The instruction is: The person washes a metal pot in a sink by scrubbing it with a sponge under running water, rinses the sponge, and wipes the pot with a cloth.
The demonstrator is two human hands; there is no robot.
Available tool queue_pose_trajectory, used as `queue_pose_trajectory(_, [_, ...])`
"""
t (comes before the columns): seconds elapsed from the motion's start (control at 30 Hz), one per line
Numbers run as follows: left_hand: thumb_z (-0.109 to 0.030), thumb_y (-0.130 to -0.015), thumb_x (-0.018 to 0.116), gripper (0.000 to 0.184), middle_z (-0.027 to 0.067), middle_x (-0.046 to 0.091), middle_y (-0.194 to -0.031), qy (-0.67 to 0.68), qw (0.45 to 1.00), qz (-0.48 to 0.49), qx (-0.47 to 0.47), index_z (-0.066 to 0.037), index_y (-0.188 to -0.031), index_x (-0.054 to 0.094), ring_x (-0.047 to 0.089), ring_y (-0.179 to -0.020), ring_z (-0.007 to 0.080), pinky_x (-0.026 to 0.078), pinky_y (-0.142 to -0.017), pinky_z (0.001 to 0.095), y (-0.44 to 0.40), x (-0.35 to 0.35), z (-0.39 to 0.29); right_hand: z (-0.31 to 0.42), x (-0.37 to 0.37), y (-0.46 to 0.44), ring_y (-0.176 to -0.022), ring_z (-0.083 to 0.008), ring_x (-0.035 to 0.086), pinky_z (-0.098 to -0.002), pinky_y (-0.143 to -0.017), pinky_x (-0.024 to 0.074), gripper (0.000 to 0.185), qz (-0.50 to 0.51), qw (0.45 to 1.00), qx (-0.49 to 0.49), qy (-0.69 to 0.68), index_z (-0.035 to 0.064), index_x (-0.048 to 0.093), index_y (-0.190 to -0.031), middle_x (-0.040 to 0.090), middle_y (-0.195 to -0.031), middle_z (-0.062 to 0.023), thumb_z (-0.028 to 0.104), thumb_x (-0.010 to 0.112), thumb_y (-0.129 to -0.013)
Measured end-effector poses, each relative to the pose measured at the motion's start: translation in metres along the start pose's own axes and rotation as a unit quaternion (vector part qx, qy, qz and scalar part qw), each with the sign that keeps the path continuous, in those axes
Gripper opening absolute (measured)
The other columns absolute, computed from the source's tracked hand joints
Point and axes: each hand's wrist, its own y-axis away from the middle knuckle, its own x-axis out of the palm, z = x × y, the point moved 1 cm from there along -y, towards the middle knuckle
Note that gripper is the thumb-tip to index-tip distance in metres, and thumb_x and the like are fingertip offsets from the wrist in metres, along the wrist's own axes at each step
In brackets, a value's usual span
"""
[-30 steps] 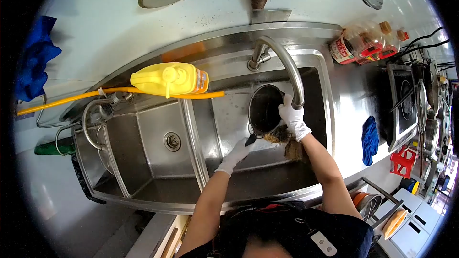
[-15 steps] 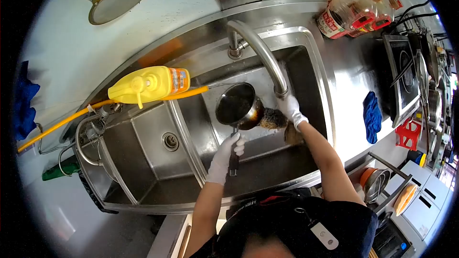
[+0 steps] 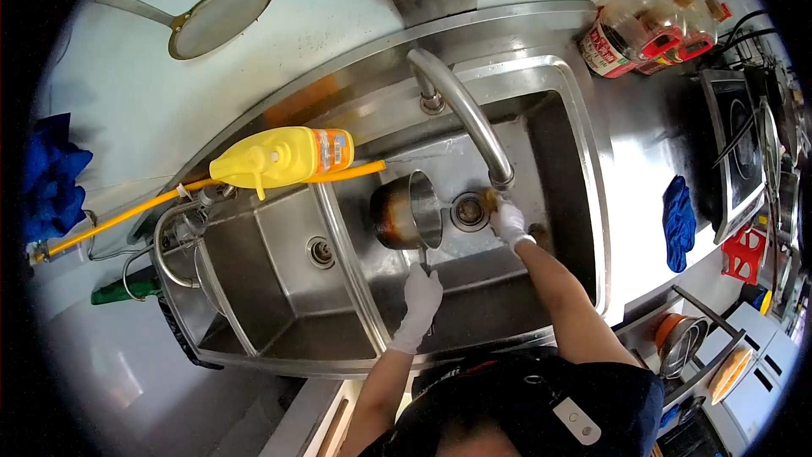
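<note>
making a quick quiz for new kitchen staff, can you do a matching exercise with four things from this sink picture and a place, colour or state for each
Column one
1. pot
2. bottle
3. faucet
4. cleaver

Column two
A. brown handle, against the white wall
B. tilted, its handle in the left hand
C. arching over the sink
D. yellow, with an orange label

Right pairs: 1-B, 2-D, 3-C, 4-A

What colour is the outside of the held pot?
The pot looks dark brown and orange-brown over steel grey; head view shows it best.
</note>
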Motion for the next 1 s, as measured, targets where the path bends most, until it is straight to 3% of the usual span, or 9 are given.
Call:
queue_pose_trajectory(0.07, [-0.019, -0.084, 0.058, 0.028, 0.0267, 0.06, -0.087, 0.016, 0.999, 0.012, -0.03, 0.004, -0.097, 0.047, 0.057, -0.088, 0.0449, 0.044, -0.078, 0.0491, 0.01, 0.002, 0.001, 0.035, -0.013, -0.023, -0.089, -0.0267, 0.062, -0.038, -0.083, 0.0483, 0.046, 0.006, 0.996, 0.005, -0.087, 0.0064, 0.046, -0.122, 0.059, -0.101, -0.0174, 0.019, 0.06, -0.08])
queue_pose_trajectory(0.33, [-0.024, -0.084, 0.059, 0.041, 0.0289, 0.061, -0.093, 0.062, 0.995, 0.04, -0.071, 0.007, -0.108, 0.049, 0.059, -0.09, 0.0435, 0.048, -0.078, 0.0469, 0.029, 0.041, 0.035, 0.128, -0.044, -0.09, -0.091, -0.0234, 0.06, -0.0332, -0.081, 0.0478, 0.039, 0.021, 0.95, -0.133, -0.281, 0.002, 0.051, -0.117, 0.061, -0.099, -0.0144, 0.022, 0.057, -0.084])
queue_pose_trajectory(0.53, [-0.024, -0.083, 0.06, 0.039, 0.0293, 0.061, -0.092, 0.088, 0.991, 0.063, -0.08, 0.007, -0.103, 0.049, 0.058, -0.091, 0.0442, 0.047, -0.079, 0.0467, 0.032, 0.034, 0.031, 0.062, -0.026, -0.112, -0.093, -0.0209, 0.059, -0.0295, -0.08, 0.0475, 0.037, 0.015, 0.919, -0.151, -0.363, -0.0013, 0.054, -0.114, 0.063, -0.097, -0.0122, 0.025, 0.056, -0.087])
queue_pose_trajectory(0.63, [-0.024, -0.084, 0.061, 0.031, 0.0195, 0.061, -0.078, 0.205, 0.974, 0.061, -0.067, 0.003, -0.096, 0.05, 0.061, -0.071, 0.0349, 0.049, -0.064, 0.0423, 0.025, 0.052, 0.055, 0.009, -0.006, -0.113, -0.093, -0.0196, 0.059, -0.0277, -0.08, 0.0473, 0.037, -0.004, 0.892, -0.095, -0.442, -0.003, 0.056, -0.112, 0.064, -0.096, -0.0111, 0.026, 0.055, -0.089])
queue_pose_trajectory(0.73, [-0.023, -0.086, 0.061, 0.023, 0.0076, 0.055, -0.063, 0.425, 0.882, 0.17, -0.114, -0.002, -0.087, 0.05, 0.055, -0.05, 0.021, 0.045, -0.045, 0.0342, 0.032, -0.001, 0.025, -0.005, -0.02, -0.089, -0.087, -0.0186, 0.058, -0.0258, -0.077, 0.0473, 0.037, 0.047, 0.805, 0.002, -0.592, -0.0046, 0.053, -0.114, 0.064, -0.093, -0.0113, 0.021, 0.056, -0.088])
queue_pose_trajectory(0.77, [-0.021, -0.089, 0.059, 0.02, 0.001, 0.046, -0.058, 0.481, 0.853, 0.166, -0.118, -0.006, -0.083, 0.047, 0.045, -0.042, 0.0101, 0.037, -0.037, 0.0261, 0.035, -0.008, 0.021, -0.009, -0.019, -0.077, -0.085, -0.0183, 0.057, -0.0251, -0.076, 0.0474, 0.037, 0.066, 0.768, 0.038, -0.636, -0.0051, 0.052, -0.114, 0.063, -0.092, -0.0113, 0.02, 0.057, -0.087])
queue_pose_trajectory(0.9, [-0.017, -0.088, 0.059, 0.017, 0.0023, 0.047, -0.058, 0.488, 0.842, 0.194, -0.12, -0.004, -0.086, 0.047, 0.045, -0.041, 0.0121, 0.037, -0.038, 0.027, 0.032, -0.016, 0.026, 0.034, -0.041, -0.022, -0.076, -0.0136, 0.056, -0.0256, -0.067, 0.0486, 0.034, 0.096, 0.7, -0.024, -0.707, -0.0021, 0.055, -0.111, 0.061, -0.088, -0.007, 0.025, 0.054, -0.091])
queue_pose_trajectory(0.97, [-0.015, -0.088, 0.059, 0.017, 0.0026, 0.048, -0.059, 0.472, 0.854, 0.193, -0.102, -0.004, -0.087, 0.047, 0.045, -0.041, 0.0121, 0.037, -0.038, 0.0272, 0.033, -0.016, 0.026, 0.056, -0.067, 0.02, -0.078, -0.0126, 0.058, -0.0254, -0.063, 0.0505, 0.033, 0.243, 0.456, 0.044, -0.855, 0.0029, 0.051, -0.118, 0.06, -0.092, -0.0057, 0.023, 0.052, -0.092])
queue_pose_trajectory(1.0, [-0.015, -0.088, 0.059, 0.017, 0.0027, 0.048, -0.058, 0.469, 0.857, 0.193, -0.093, -0.003, -0.086, 0.047, 0.045, -0.041, 0.0121, 0.037, -0.038, 0.0271, 0.034, -0.017, 0.025, 0.062, -0.058, 0.031, -0.083, -0.0153, 0.056, -0.0263, -0.069, 0.0487, 0.032, 0.205, 0.645, -0.085, -0.732, 0.0034, 0.05, -0.118, 0.056, -0.098, -0.0078, 0.022, 0.051, -0.092])
